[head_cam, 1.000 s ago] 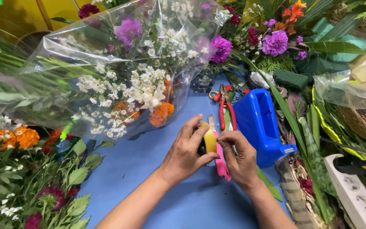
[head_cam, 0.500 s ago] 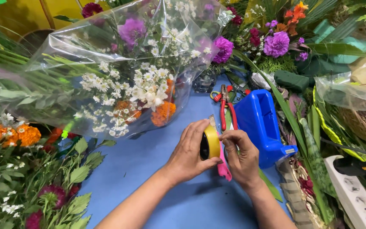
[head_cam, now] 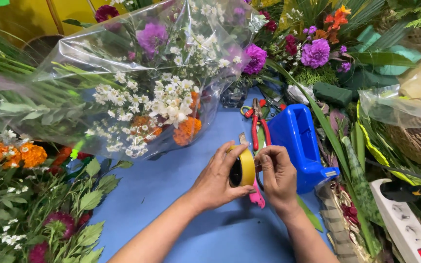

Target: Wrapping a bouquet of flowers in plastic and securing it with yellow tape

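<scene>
The blue table (head_cam: pixel 171 195) carries the work, crowded on every side by cut flowers and foliage. The largest item is a bouquet (head_cam: pixel 142 92) lying on its side at upper left, wrapped in clear glossy cellophane: small white daisy-like blooms, orange marigolds, purple heads. Loose flowers and leafy stems (head_cam: pixel 35 195) fill the left edge; purple and orange blooms (head_cam: pixel 315 51) bank the far right. A blue moulded plastic tape dispenser (head_cam: pixel 300 143) stands just right of the hands. A white power strip (head_cam: pixel 408 224) with a red switch lies at lower right, near a woven basket (head_cam: pixel 417 141). Red-handled pruning shears (head_cam: pixel 258 124) lie beyond the hands, beside the dispenser.

The left hand (head_cam: pixel 215 180) grips a roll of yellow tape (head_cam: pixel 243 165), held on edge above the table, thumb beneath and fingers curled over its rim. The right hand (head_cam: pixel 278 178) touches the roll's right face, fingertips pinched together at the tape surface. A pink-handled tool (head_cam: pixel 257 197) lies on the table directly under both hands, partly hidden.
</scene>
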